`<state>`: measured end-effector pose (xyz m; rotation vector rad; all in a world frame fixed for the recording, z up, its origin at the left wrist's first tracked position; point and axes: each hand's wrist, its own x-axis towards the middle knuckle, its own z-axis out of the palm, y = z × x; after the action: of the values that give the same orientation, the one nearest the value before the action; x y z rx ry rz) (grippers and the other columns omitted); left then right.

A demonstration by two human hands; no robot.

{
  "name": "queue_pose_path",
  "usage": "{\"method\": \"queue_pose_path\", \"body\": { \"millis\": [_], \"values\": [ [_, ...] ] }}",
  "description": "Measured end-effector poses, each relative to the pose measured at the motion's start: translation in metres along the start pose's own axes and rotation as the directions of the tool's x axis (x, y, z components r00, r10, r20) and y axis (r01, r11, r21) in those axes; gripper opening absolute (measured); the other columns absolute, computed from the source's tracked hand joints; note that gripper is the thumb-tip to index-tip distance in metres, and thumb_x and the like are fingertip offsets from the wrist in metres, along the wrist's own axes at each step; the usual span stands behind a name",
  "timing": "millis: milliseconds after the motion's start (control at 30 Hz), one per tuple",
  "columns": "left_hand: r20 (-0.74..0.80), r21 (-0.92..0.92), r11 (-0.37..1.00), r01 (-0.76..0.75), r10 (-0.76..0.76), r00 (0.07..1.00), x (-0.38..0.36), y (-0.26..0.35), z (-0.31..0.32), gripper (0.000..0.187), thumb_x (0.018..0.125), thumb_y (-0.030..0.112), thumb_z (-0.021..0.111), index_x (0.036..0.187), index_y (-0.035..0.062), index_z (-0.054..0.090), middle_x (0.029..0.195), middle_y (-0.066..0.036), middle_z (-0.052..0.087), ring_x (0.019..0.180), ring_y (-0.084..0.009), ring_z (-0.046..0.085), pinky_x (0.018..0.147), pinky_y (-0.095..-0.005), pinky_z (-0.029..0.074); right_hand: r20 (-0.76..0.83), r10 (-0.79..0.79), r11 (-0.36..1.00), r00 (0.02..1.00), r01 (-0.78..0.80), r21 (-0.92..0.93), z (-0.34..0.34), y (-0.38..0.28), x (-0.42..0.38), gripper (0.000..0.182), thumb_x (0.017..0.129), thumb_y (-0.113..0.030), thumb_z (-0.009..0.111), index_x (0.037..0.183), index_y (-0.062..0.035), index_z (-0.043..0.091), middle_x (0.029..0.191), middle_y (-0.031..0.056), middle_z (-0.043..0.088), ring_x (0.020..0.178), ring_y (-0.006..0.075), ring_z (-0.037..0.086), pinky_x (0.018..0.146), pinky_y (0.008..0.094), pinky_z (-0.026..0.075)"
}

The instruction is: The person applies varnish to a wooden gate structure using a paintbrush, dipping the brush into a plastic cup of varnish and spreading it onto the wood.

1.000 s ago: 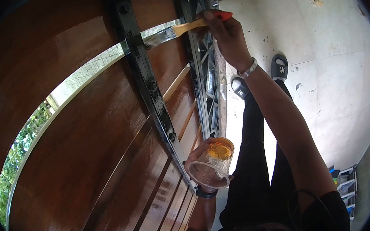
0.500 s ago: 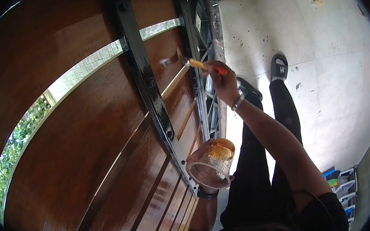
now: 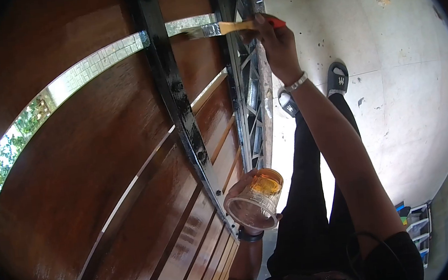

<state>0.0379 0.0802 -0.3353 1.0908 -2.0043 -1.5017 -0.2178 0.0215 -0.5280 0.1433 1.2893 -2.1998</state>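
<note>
Paintbrush (image 3: 228,27): pale wooden handle with a red end, silvery metal band, flat dark bristles, somewhat blurred at the tip. It is held at the upper edge of a reddish-brown wooden slat (image 3: 200,61), between two black metal bars (image 3: 166,75) (whether the bristles touch the wood cannot be told). Right hand (image 3: 278,43): grasping the brush near the red end of its handle, a silver-coloured bracelet (image 3: 297,81) at the wrist. Left hand (image 3: 241,183): fingers wrapped around a clear plastic cup (image 3: 262,201), well apart from the brush, near the lower end of one bar. Cup: transparent, wide rim, light streaks on the wall, amber liquid (image 3: 267,181) at the base. Slat surface: dark, with an uneven sheen
</note>
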Motion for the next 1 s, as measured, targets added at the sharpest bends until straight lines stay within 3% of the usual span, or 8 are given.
{"method": "queue_pose_path", "body": {
  "millis": [200, 400, 433, 500, 733, 867, 933, 1000],
  "values": [
    [0.018, 0.038, 0.999, -0.001, 0.0, 1.0, -0.007, -0.009, -0.003, 0.097, 0.055, 0.054, 0.087, 0.124, -0.0038, 0.048, 0.118, -0.025, 0.058, 0.108, -0.0334, 0.061, 0.092, -0.0407, 0.054, -0.181, 0.08, 0.993, 0.98, -0.094, -0.07, -0.015, 0.054, -0.012, 0.035, 0.097, -0.028, 0.056, 0.108, 0.0049, 0.062, 0.087, 0.0136, 0.07, 0.073, 0.0166, 0.069, 0.072, 0.0256, 0.051],
    [-0.003, 0.031, 0.998, 0.054, -0.054, 0.999, -0.01, -0.001, -0.004, 0.1, 0.054, 0.054, 0.088, 0.124, -0.004, 0.047, 0.119, -0.025, 0.058, 0.109, -0.0335, 0.061, 0.093, -0.0411, 0.053, -0.196, -0.213, 0.875, 0.957, 0.098, -0.474, 0.004, 0.044, -0.032, 0.029, 0.098, -0.023, 0.054, 0.109, 0.0016, 0.064, 0.084, 0.009, 0.071, 0.072, 0.0133, 0.069, 0.068, 0.0248, 0.051],
    [-0.005, 0.026, 0.998, 0.049, -0.049, 0.999, -0.012, -0.002, -0.008, 0.1, 0.054, 0.054, 0.088, 0.124, -0.004, 0.047, 0.119, -0.025, 0.058, 0.109, -0.0335, 0.061, 0.093, -0.0411, 0.053, -0.142, -0.167, 0.913, 0.976, 0.098, -0.396, 0.013, 0.035, -0.04, 0.029, 0.099, -0.023, 0.053, 0.108, 0.0021, 0.064, 0.084, 0.0095, 0.07, 0.073, 0.0137, 0.068, 0.069, 0.0256, 0.052],
    [0.222, 0.102, 0.993, 0.052, -0.073, 0.972, -0.016, -0.002, -0.02, 0.114, 0.06, 0.056, 0.085, 0.145, 0.0192, 0.018, 0.131, -0.021, 0.043, 0.122, -0.0366, 0.048, 0.101, -0.0444, 0.047, -0.079, -0.13, 0.944, 0.988, 0.099, -0.315, 0.024, 0.014, -0.06, 0.029, 0.099, -0.023, 0.052, 0.106, 0.0025, 0.063, 0.084, 0.0101, 0.069, 0.073, 0.0141, 0.068, 0.069, 0.0264, 0.052],
    [0.176, 0.082, 0.991, 0.103, -0.116, 0.978, -0.025, -0.007, -0.023, 0.114, 0.058, 0.056, 0.086, 0.143, 0.0177, 0.021, 0.13, -0.02, 0.044, 0.122, -0.0377, 0.047, 0.101, -0.047, 0.046, -0.033, 0.112, 0.99, 0.993, -0.108, 0.093, 0.019, -0.001, -0.106, 0.027, 0.1, -0.019, 0.051, 0.105, 0.0058, 0.06, 0.088, 0.0129, 0.068, 0.075, 0.0162, 0.067, 0.071, 0.0282, 0.053],
    [0.208, 0.04, 0.994, 0.099, -0.106, 0.972, -0.022, -0.007, -0.023, 0.113, 0.057, 0.054, 0.087, 0.141, 0.0137, 0.022, 0.13, -0.021, 0.043, 0.121, -0.0379, 0.049, 0.1, -0.0476, 0.047, -0.17, 0.149, 0.987, 0.974, -0.157, -0.034, -0.007, 0.056, -0.088, 0.026, 0.098, -0.02, 0.055, 0.11, 0.0018, 0.063, 0.085, 0.0091, 0.071, 0.078, 0.0122, 0.067, 0.074, 0.0259, 0.051],
    [0.236, 0.095, 0.992, 0.079, -0.099, 0.967, -0.026, -0.006, -0.027, 0.113, 0.057, 0.054, 0.088, 0.14, 0.012, 0.023, 0.13, -0.021, 0.043, 0.121, -0.038, 0.049, 0.1, -0.0478, 0.047, -0.237, -0.049, 0.919, 0.97, -0.049, -0.39, -0.011, 0.057, -0.082, 0.025, 0.098, -0.017, 0.054, 0.109, 0.0035, 0.063, 0.082, 0.0078, 0.07, 0.077, 0.0127, 0.068, 0.074, 0.0251, 0.051],
    [0.226, 0.04, 0.993, 0.114, -0.12, 0.967, -0.03, -0.006, -0.025, 0.111, 0.058, 0.053, 0.087, 0.139, 0.0099, 0.025, 0.13, -0.022, 0.043, 0.121, -0.0375, 0.049, 0.099, -0.0464, 0.048, -0.255, -0.072, 0.918, 0.964, -0.036, -0.396, -0.009, 0.06, -0.084, 0.023, 0.097, -0.015, 0.055, 0.11, 0.0027, 0.063, 0.079, 0.0058, 0.07, 0.076, 0.0106, 0.067, 0.075, 0.0236, 0.05]
  ]
}}
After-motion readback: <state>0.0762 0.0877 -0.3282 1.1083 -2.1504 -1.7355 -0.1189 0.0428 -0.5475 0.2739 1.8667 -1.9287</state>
